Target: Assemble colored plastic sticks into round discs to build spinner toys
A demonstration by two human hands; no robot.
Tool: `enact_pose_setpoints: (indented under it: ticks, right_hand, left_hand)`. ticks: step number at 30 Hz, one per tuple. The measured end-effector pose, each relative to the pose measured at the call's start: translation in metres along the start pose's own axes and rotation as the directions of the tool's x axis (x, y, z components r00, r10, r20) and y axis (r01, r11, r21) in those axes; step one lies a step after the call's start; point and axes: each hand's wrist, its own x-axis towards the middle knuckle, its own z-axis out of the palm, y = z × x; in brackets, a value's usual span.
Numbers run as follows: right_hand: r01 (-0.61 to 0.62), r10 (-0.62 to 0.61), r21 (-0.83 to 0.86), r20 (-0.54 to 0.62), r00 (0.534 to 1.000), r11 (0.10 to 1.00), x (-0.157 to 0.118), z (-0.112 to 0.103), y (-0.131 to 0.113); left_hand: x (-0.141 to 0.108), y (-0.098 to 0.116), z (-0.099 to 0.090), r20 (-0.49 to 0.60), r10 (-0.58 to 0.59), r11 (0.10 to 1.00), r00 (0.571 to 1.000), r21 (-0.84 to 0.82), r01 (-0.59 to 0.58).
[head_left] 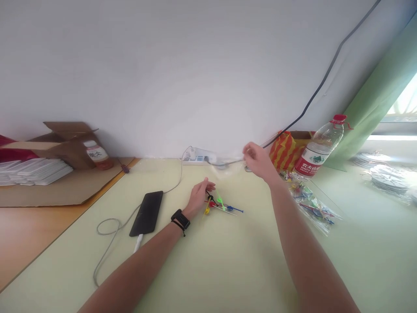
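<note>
My left hand (197, 198), with a black watch (180, 219) on its wrist, rests on the table with fingers loosely bent and the thumb apart. Against its fingers lies a small pile of thin plastic sticks, among them a green stick (220, 201), a blue stick (233, 209), a yellow stick (207, 208) and a red piece (212, 204). Black and white ones lie there too. Farther back, near the wall, my raised right hand (257, 160) has its fingertips pinched together. A clear plastic bag (224, 168) seems to hang from them, its outline faint.
A phone (146, 213) on a cable lies left, and a power strip (198, 156) sits against the wall. At right stand a large water bottle (321, 148) and a red-yellow bag (283, 150), with filled clear packets (312, 204) before them. An open cardboard box (65, 143) occupies the far left.
</note>
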Motion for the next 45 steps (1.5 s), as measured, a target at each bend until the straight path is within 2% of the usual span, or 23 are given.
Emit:
enact_pose_setpoints:
  ticks: [4, 7, 9, 11, 13, 15, 18, 21, 27, 31, 32, 33, 36, 37, 38, 42, 45]
  right_hand:
    - [-0.292, 0.301, 0.218, -0.006, 0.954, 0.931, 0.006, 0.007, 0.033]
    - [-0.342, 0.361, 0.292, -0.012, 0.933, 0.893, 0.007, 0.009, 0.044]
    - [-0.322, 0.338, 0.253, -0.022, 0.941, 0.912, 0.006, 0.006, 0.044]
    - [-0.298, 0.299, 0.182, 0.023, 0.954, 0.937, 0.005, 0.0, 0.04]
    - [-0.28, 0.263, 0.112, 0.145, 0.954, 0.954, 0.002, -0.004, 0.031]
    - [-0.25, 0.231, 0.032, 0.285, 0.93, 0.968, -0.001, -0.005, 0.023]
    - [-0.154, 0.189, -0.117, 0.434, 0.881, 0.981, -0.007, 0.003, 0.015]
    - [-0.056, 0.164, -0.208, 0.549, 0.82, 0.977, -0.014, 0.023, 0.017]
    - [0.06, 0.086, -0.168, 0.742, 0.665, 0.984, -0.032, 0.07, 0.024]
    - [0.115, 0.049, -0.139, 0.818, 0.573, 0.984, -0.034, 0.077, 0.021]
    - [0.115, 0.038, -0.127, 0.817, 0.575, 0.985, -0.034, 0.076, 0.019]
    - [0.109, 0.023, -0.112, 0.795, 0.606, 0.988, -0.033, 0.075, 0.017]
    - [0.084, -0.047, -0.029, 0.625, 0.779, 0.996, -0.033, 0.076, 0.009]
    - [0.077, -0.071, 0.013, 0.573, 0.816, 0.997, -0.034, 0.078, 0.006]
    - [0.073, -0.092, 0.055, 0.543, 0.835, 0.996, -0.035, 0.082, 0.003]
    - [0.074, -0.149, 0.169, 0.494, 0.857, 0.983, -0.039, 0.098, -0.003]
    - [0.006, -0.138, 0.292, 0.433, 0.891, 0.956, -0.039, 0.106, -0.004]
  left_hand:
    - [-0.003, 0.0, 0.001, 0.019, 0.026, 0.996, 0.999, 0.085, -0.027]
    - [-0.002, 0.001, 0.0, -0.024, 0.028, 0.987, 0.999, 0.158, -0.024]
    - [0.0, 0.002, -0.003, -0.047, 0.03, 0.97, 0.998, 0.242, -0.018]
    - [0.004, 0.005, -0.01, 0.002, 0.031, 0.927, 1.0, 0.375, -0.029]
    - [0.009, 0.01, -0.019, 0.14, 0.011, 0.865, 0.99, 0.495, -0.08]
    - [0.013, 0.015, -0.028, 0.313, -0.046, 0.826, 0.949, 0.546, -0.14]
    - [0.017, 0.025, -0.04, 0.439, -0.097, 0.833, 0.893, 0.526, -0.168]
    - [0.019, 0.033, -0.048, 0.472, -0.135, 0.874, 0.871, 0.471, -0.12]
    - [0.025, 0.042, -0.063, 0.497, -0.165, 0.932, 0.852, 0.361, -0.031]
    - [0.028, 0.048, -0.073, 0.465, -0.158, 0.934, 0.871, 0.356, -0.02]
    - [0.029, 0.051, -0.075, 0.443, -0.145, 0.936, 0.885, 0.351, -0.022]
    - [0.029, 0.054, -0.077, 0.419, -0.129, 0.938, 0.899, 0.346, -0.026]
    - [0.029, 0.063, -0.078, 0.349, -0.085, 0.944, 0.933, 0.328, -0.037]
    - [0.029, 0.066, -0.077, 0.333, -0.075, 0.947, 0.94, 0.32, -0.038]
    - [0.029, 0.068, -0.076, 0.319, -0.067, 0.95, 0.945, 0.311, -0.037]
    - [0.026, 0.075, -0.067, 0.256, -0.032, 0.961, 0.966, 0.274, -0.041]
    - [0.024, 0.08, -0.064, 0.19, 0.021, 0.962, 0.982, 0.263, -0.071]
